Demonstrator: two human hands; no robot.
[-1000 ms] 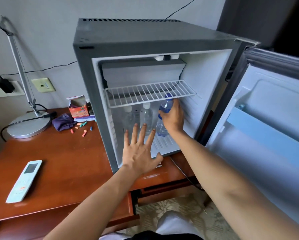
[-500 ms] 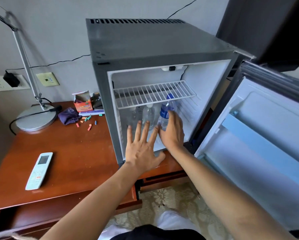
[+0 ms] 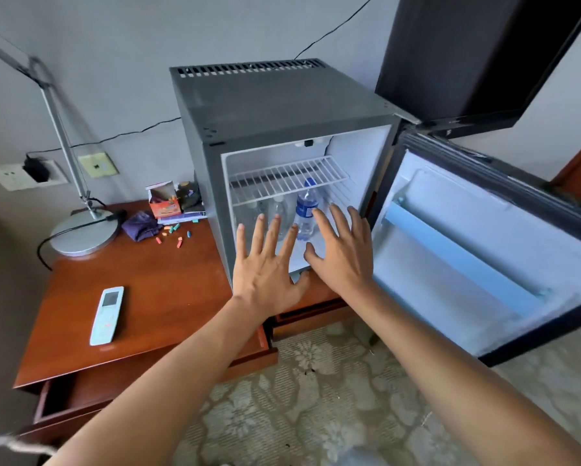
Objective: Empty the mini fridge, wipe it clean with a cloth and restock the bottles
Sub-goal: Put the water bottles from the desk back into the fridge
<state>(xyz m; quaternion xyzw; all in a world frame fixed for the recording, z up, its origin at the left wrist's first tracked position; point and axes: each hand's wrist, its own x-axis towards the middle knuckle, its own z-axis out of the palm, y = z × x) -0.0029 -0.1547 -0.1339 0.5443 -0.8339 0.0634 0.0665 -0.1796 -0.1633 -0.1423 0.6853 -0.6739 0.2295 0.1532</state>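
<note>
- The mini fridge stands on the right end of a wooden desk, its door swung open to the right
- Bottles stand inside under the wire shelf (one has a blue label)
- Left hand and right hand, fingers spread, hold nothing in front of the opening
- A remote lies near left

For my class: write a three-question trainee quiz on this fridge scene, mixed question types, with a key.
1. True or false: the right hand grips the blue-labelled bottle.
2. Where does that bottle stand? A) on the wire shelf B) below it, on the fridge floor C) in the door
3. Fill in: the white remote lies on the ___.

Key: 1 false, both hands are open, left hand too; 2 B; 3 desk.
</note>
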